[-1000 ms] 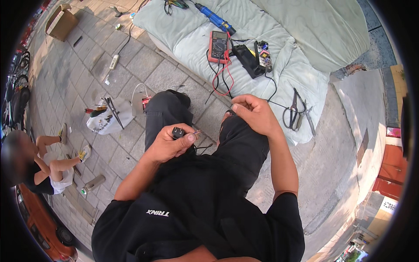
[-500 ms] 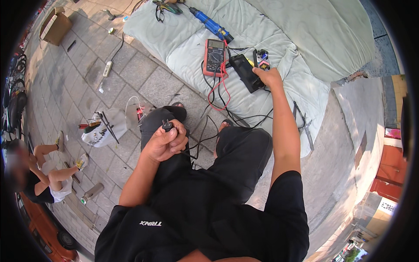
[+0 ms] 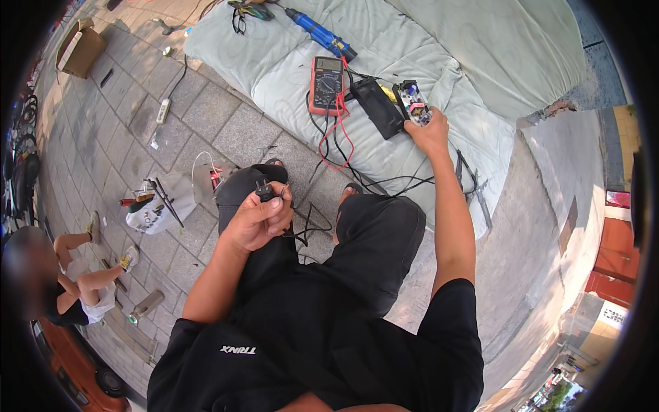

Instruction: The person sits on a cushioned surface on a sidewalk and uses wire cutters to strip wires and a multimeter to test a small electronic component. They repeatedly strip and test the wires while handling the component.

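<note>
Above my left knee, my left hand [image 3: 259, 218] is closed round a black power plug [image 3: 263, 190], its prongs pointing up and away from me. A black cable [image 3: 312, 223] hangs in loops beside that hand. My right hand [image 3: 431, 132] reaches out over the pale quilt, its thumb and fingers closed on the near end of a circuit board [image 3: 412, 97] with coloured parts. Left of the board lies an open black plastic case [image 3: 377, 108], close to the thumb. A red-framed multimeter [image 3: 327, 85] with red and black leads rests beside the case.
A blue cylindrical tool [image 3: 319, 33] and glasses [image 3: 238, 22] lie farther up the quilt [image 3: 473, 103]. Pliers-like tools [image 3: 473, 182] are near its right edge. On the paving are a white bag with tools [image 3: 161, 209], a power strip [image 3: 163, 111] and a cardboard box [image 3: 82, 49]. A person [image 3: 79, 278] sits at left.
My right hand has moved off the black case to the near end of the circuit board, which now shows more fully. My left hand keeps the plug, slightly turned.
</note>
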The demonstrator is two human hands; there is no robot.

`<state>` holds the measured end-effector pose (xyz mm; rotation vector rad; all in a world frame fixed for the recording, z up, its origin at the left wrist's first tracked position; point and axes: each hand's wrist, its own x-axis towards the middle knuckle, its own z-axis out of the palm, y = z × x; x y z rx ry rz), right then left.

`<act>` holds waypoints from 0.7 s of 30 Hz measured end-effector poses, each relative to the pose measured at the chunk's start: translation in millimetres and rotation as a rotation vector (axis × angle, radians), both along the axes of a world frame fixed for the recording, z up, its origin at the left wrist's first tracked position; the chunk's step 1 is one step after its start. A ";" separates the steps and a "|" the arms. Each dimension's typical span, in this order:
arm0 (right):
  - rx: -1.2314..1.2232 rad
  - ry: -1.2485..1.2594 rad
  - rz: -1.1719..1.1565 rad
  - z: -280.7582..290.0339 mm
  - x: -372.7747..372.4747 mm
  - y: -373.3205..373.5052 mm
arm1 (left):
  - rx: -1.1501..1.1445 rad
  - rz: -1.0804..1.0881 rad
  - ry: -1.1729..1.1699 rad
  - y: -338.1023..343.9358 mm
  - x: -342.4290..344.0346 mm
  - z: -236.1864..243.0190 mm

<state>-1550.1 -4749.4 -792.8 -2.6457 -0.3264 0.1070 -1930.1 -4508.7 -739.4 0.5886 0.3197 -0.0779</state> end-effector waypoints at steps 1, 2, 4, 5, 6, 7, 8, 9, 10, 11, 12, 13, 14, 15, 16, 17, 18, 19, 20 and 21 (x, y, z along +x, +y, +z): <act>-0.002 -0.008 0.000 0.5 -1.9 -3.8 | 0.015 0.007 0.074 0.0 5.3 3.9; -0.005 -0.009 0.000 -0.5 -2.8 -6.4 | 0.101 0.009 0.151 0.7 16.2 6.6; 0.011 -0.020 0.008 -3.3 -1.9 -8.3 | 0.276 0.014 0.302 4.8 54.0 10.8; 0.023 -0.026 0.011 -5.3 -0.1 -8.2 | 0.356 0.066 0.382 5.1 78.0 13.2; 0.053 0.000 0.022 -6.7 3.2 -8.4 | 0.432 0.121 0.462 7.8 102.5 14.0; 0.083 0.026 0.032 -7.8 6.7 -9.4 | 0.531 0.118 0.513 17.0 126.1 -0.4; 0.113 0.055 0.043 -9.6 9.6 -8.8 | 0.630 0.115 0.566 27.1 147.3 -19.9; 0.114 0.049 0.037 -11.8 10.5 -8.6 | 0.671 0.102 0.597 36.0 165.5 -29.2; 0.115 0.042 0.032 -13.3 11.3 -9.1 | 0.713 0.089 0.625 44.1 182.9 -36.5; 0.112 0.032 0.030 -13.7 12.2 -9.8 | 0.749 0.080 0.653 48.9 194.7 -43.0; 0.124 0.029 0.031 -14.5 12.0 -9.7 | 0.776 0.096 0.672 52.2 202.6 -49.1; 0.132 0.025 0.032 -15.5 10.8 -10.3 | 0.799 0.112 0.690 53.9 209.4 -54.8; 0.139 0.021 0.033 -16.4 10.3 -9.8 | 0.822 0.128 0.709 55.3 214.1 -60.2; 0.151 0.017 0.029 -16.1 10.4 -7.9 | 0.835 0.183 0.685 55.6 214.0 -66.2; 0.159 0.017 0.020 -15.9 8.2 -8.1 | 0.837 0.166 0.688 55.7 213.2 -64.6; 0.166 0.017 0.012 -15.9 6.6 -8.0 | 0.838 0.151 0.692 58.3 212.0 -62.2; 0.174 0.018 0.005 -17.5 6.3 -8.5 | 0.838 0.135 0.696 59.8 211.2 -59.2; 0.186 0.010 0.001 -20.2 6.7 -9.1 | 0.797 0.150 0.685 59.1 209.4 -42.5; 0.198 0.002 -0.003 -24.1 7.5 -10.2 | 0.779 0.134 0.686 60.7 210.0 -44.9; 0.211 -0.006 -0.007 -26.8 7.2 -10.8 | 0.762 0.118 0.688 63.0 210.6 -47.9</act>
